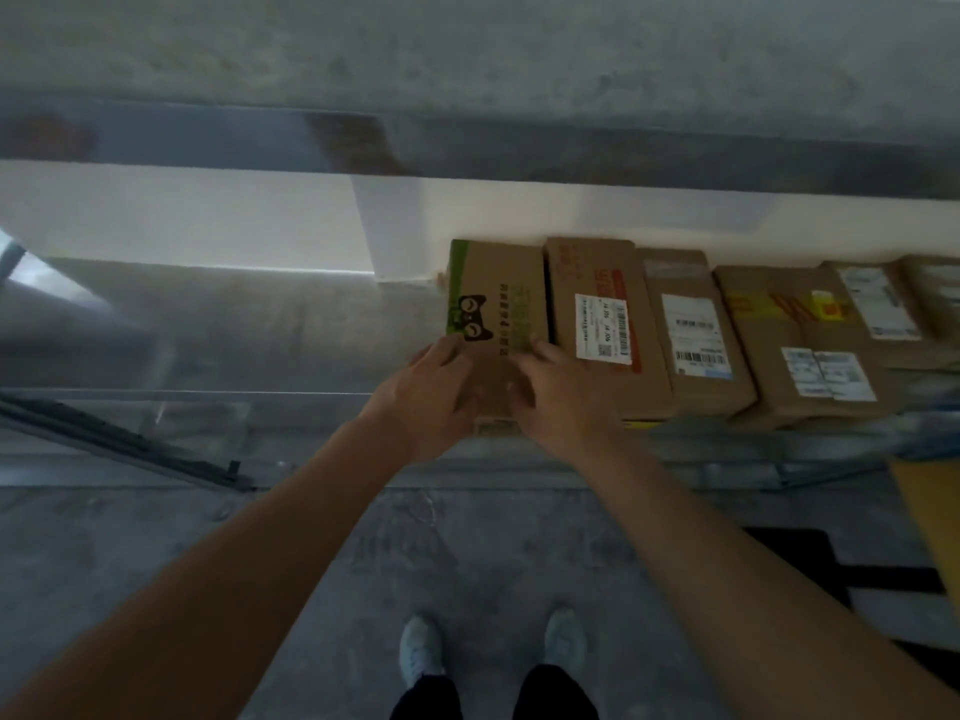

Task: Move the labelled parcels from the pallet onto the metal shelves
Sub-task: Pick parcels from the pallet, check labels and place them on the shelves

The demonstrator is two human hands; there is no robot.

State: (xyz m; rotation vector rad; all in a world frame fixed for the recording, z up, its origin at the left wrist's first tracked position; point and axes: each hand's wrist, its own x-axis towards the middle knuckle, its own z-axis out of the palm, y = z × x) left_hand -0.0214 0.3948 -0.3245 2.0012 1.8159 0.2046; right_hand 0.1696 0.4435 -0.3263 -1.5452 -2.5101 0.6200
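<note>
A brown cardboard parcel with a green stripe and a black cat face lies on the metal shelf, leftmost in a row of parcels. My left hand rests on its near left corner. My right hand lies on its near right part, fingers stretched forward over the top. Right of it sits a parcel with a white label and red print, then a parcel with two barcode labels, and more labelled parcels further right. The pallet is out of view.
The shelf's left half stretches toward a white wall. An upper shelf runs across the top of the view. Below is grey concrete floor with my shoes. A yellow-brown object and black floor markings lie at right.
</note>
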